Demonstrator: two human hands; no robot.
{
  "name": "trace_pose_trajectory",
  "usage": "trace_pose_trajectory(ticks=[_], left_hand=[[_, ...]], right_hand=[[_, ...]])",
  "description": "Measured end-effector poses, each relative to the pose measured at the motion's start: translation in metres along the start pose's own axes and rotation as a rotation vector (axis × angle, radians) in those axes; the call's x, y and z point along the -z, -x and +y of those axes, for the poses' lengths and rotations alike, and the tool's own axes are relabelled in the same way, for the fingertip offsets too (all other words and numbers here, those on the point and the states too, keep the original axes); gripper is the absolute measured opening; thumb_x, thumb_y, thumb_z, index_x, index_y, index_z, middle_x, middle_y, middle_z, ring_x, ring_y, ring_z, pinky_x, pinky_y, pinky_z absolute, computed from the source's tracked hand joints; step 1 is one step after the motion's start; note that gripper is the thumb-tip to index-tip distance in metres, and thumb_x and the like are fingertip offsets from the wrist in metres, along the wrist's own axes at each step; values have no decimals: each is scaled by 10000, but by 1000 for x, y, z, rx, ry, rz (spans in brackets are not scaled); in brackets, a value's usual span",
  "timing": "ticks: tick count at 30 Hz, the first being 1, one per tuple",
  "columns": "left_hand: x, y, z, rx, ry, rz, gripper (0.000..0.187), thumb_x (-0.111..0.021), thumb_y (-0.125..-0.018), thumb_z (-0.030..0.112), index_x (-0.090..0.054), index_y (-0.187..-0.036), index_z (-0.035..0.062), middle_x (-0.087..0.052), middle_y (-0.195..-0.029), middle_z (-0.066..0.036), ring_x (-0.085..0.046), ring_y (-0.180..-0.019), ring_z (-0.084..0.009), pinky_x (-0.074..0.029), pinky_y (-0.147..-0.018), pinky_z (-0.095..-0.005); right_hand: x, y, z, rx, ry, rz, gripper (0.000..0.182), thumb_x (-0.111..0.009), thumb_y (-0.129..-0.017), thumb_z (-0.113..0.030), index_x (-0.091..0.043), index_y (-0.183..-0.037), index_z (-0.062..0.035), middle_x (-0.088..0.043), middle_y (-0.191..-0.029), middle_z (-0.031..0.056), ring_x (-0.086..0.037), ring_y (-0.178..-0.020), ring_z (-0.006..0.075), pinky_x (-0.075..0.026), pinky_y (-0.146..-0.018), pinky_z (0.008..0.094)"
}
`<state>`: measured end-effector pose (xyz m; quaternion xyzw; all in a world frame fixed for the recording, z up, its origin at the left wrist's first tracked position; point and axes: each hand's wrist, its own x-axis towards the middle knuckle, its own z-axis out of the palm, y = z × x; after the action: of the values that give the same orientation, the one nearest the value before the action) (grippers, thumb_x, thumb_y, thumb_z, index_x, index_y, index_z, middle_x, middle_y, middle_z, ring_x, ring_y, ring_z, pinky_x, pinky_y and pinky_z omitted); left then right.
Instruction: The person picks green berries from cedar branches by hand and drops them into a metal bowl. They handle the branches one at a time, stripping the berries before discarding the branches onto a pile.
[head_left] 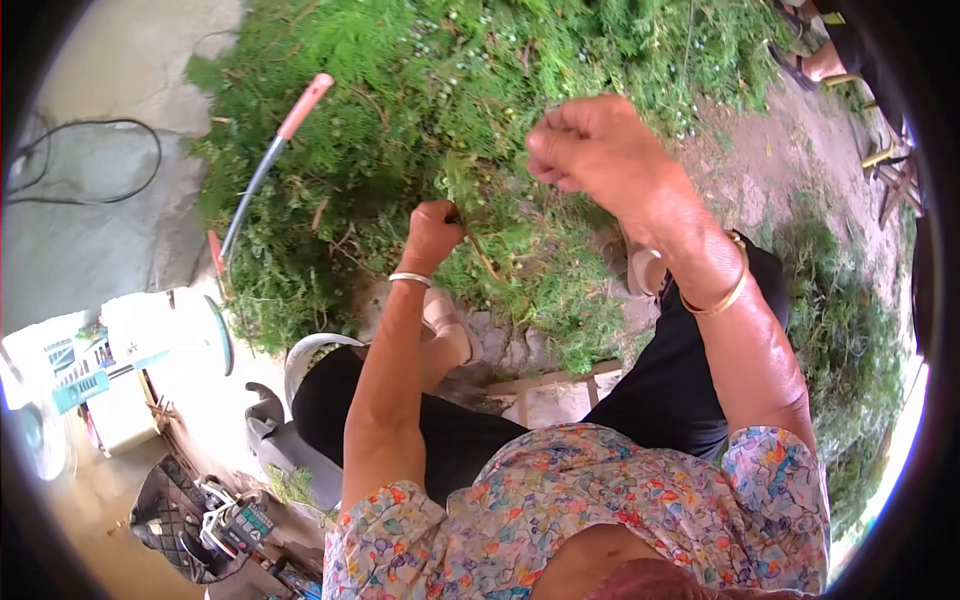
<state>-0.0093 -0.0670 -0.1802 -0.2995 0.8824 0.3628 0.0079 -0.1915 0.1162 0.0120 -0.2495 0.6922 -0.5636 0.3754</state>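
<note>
My left hand (434,238) is closed low over the pile of green branches (370,60), at the centre-left of the head view. Its fingers are pressed round a thin brown stem (485,258) with green leaves. Higher up and further right, my right hand (590,150) is raised above the greenery, its fingers curled together. What lies inside those fingers, if anything, is too small to make out. The two hands are well apart. A tool with a pink handle (304,107) and a long grey blade lies on the branches to the left.
A black cable loop (150,165) lies on the grey slab at upper left. Near my left knee is the rim of a white bucket (300,360). A bag (165,515) of items stands lower left. At top right, another person's foot (822,65) shows.
</note>
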Motion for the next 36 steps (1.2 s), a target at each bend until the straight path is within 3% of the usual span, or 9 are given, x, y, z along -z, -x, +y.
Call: trace_pose_trajectory(ticks=[3, 6, 9, 13, 17, 18, 25, 29, 36], left_hand=[[69, 23, 70, 87, 506, -11, 148, -674, -726, 1, -641, -866, -33, -655, -733, -51, -562, -655, -79, -468, -599, -254], [109, 41, 108, -46, 512, 107, 99, -655, -765, -18, -637, -861, -37, -650, -765, -25, -567, -695, -69, -467, -639, -232], [129, 61, 153, -250, 527, 155, 119, -666, -764, -5, -633, -875, -37, -647, -758, -24, -561, -679, -61, -470, -618, -227], [113, 64, 178, -288, 105, 313, 67, -597, -768, -38, -615, -831, -27, -636, -726, -73, -560, -650, -69, -471, -582, -240], [97, 51, 169, -267, 351, 258, 108, -569, -777, -54, -591, -882, -38, -615, -709, -88, -596, -668, -88, -482, -568, -229], [98, 52, 177, -292, 727, 237, 134, -561, -790, -68, -588, -918, -39, -629, -789, -92, -618, -675, -109, -512, -584, -236], [134, 54, 140, -255, 438, 737, 64, -578, -817, -32, -611, -871, -41, -627, -741, -74, -605, -632, -114, -492, -543, -221], [147, 67, 146, -102, 609, 672, 66, -581, -817, -29, -613, -870, -52, -624, -730, -75, -601, -616, -115, -487, -534, -222], [151, 77, 143, -65, 724, 436, 87, -585, -824, 22, -626, -845, -51, -626, -714, -61, -585, -578, -102, -460, -507, -210]], right_hand=[[-10, -4, 0, -26, 272, -85, 326, -630, -809, -232, -573, -715, 75, -570, -650, 101, -521, -591, 174, -427, -559, 348], [-19, -1, -10, -255, 235, -296, 489, -621, -859, -352, -585, -996, 117, -637, -878, 192, -649, -774, 240, -541, -597, 333], [-28, 3, -17, -349, -78, -318, 575, -634, -831, -436, -579, -975, 117, -633, -871, 209, -651, -787, 263, -546, -597, 355], [-29, -8, 0, -219, -360, -457, 611, -669, -778, -505, -594, -873, 94, -603, -726, 155, -586, -642, 218, -471, -537, 365], [-37, -11, -2, -169, -455, -316, 322, -750, -757, -206, -601, -833, 69, -592, -702, 104, -561, -607, 183, -462, -536, 341], [-37, -15, 0, -164, -490, -315, 201, -724, -732, -44, -605, -846, 71, -607, -725, 104, -576, -613, 175, -467, -538, 319], [-29, -17, -25, -121, -747, -148, 152, -627, -790, -14, -588, -908, 75, -622, -807, 116, -614, -668, 217, -519, -554, 357], [-32, -33, -2, -170, -643, -41, 116, -572, -866, -70, -544, -911, 33, -623, -885, 145, -636, -730, 267, -543, -566, 447], [-35, -33, -1, -187, -646, 70, 108, -597, -844, -27, -552, -837, 71, -628, -788, 166, -627, -669, 226, -511, -488, 298]])
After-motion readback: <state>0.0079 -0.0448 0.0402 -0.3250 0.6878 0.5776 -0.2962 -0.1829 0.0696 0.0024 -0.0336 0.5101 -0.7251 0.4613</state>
